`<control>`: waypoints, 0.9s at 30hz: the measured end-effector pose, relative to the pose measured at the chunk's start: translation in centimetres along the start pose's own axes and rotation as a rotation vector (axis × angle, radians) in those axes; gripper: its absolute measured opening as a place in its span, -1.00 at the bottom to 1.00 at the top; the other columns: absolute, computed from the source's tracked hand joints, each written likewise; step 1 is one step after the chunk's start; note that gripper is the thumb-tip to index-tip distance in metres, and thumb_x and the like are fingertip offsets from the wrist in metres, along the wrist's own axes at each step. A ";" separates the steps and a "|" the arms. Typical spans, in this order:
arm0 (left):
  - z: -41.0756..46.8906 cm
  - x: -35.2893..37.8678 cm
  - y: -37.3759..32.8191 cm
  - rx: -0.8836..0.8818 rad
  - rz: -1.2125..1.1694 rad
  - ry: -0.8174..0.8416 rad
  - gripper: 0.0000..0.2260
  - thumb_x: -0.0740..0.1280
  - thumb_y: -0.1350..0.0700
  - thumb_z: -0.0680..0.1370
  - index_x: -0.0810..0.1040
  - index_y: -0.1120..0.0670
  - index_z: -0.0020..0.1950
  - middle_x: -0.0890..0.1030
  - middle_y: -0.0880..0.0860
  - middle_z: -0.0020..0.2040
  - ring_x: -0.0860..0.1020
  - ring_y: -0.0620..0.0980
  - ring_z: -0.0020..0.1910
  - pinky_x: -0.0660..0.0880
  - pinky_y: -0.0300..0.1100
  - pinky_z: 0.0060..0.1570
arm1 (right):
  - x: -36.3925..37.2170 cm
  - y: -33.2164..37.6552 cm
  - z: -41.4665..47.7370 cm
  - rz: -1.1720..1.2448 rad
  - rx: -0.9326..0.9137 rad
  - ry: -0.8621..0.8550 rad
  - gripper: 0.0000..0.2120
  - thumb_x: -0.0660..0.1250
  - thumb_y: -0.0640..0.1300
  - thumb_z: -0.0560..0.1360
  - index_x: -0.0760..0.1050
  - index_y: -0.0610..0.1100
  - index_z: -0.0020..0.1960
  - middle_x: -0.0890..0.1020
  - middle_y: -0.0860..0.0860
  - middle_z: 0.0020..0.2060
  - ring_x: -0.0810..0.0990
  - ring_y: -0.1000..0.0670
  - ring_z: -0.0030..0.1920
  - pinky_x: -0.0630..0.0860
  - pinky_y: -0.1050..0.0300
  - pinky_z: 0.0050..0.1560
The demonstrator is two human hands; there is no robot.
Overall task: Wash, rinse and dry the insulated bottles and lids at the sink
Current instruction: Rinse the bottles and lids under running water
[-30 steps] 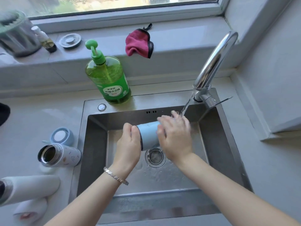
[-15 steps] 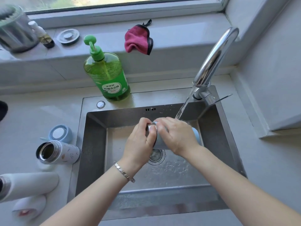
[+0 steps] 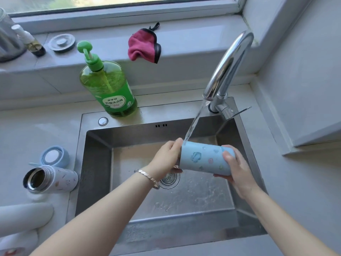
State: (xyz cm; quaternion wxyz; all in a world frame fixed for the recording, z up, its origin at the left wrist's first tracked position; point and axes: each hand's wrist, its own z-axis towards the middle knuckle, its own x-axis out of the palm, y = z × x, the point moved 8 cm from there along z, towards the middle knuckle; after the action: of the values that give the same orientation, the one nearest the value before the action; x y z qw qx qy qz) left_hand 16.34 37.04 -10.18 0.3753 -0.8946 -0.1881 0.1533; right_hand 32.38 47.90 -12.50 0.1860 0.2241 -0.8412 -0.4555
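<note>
A light blue insulated bottle with small drawings lies sideways over the steel sink, under the running stream from the tap. My left hand grips its left end, where the water lands. My right hand holds its right end from below, thumb on top. On the counter to the left lie a white speckled bottle with its mouth open, a blue lid and a plain white bottle.
A green pump bottle of dish soap stands on the sink's back rim. A pink cloth hangs over the windowsill, which also carries a metal drain cover and a small bottle. A wall corner juts out at right.
The bottle, earlier mostly covered by both hands near the drain, now lies stretched between them; my right hand slid to its right end and the water hits its left end.
</note>
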 end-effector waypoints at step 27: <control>-6.9 -8.0 7.2 0.208 0.205 -0.213 -0.81 0.39 0.20 0.49 0.50 -0.10 -0.09 0.63 -0.09 -0.11 0.58 -0.27 -0.11 0.46 -0.40 -0.14 | 8.4 0.8 -0.1 -0.627 -0.465 0.031 -0.32 0.63 -0.11 0.09 0.42 0.14 0.11 0.54 0.13 0.05 0.50 0.12 0.10 0.39 0.30 0.13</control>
State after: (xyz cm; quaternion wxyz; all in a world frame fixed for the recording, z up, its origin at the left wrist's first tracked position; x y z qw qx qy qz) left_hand 13.79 24.53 -9.78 0.4262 -0.8441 -0.1179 0.3032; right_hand 25.29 43.65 -10.84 0.0961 0.4291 -0.6034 -0.6652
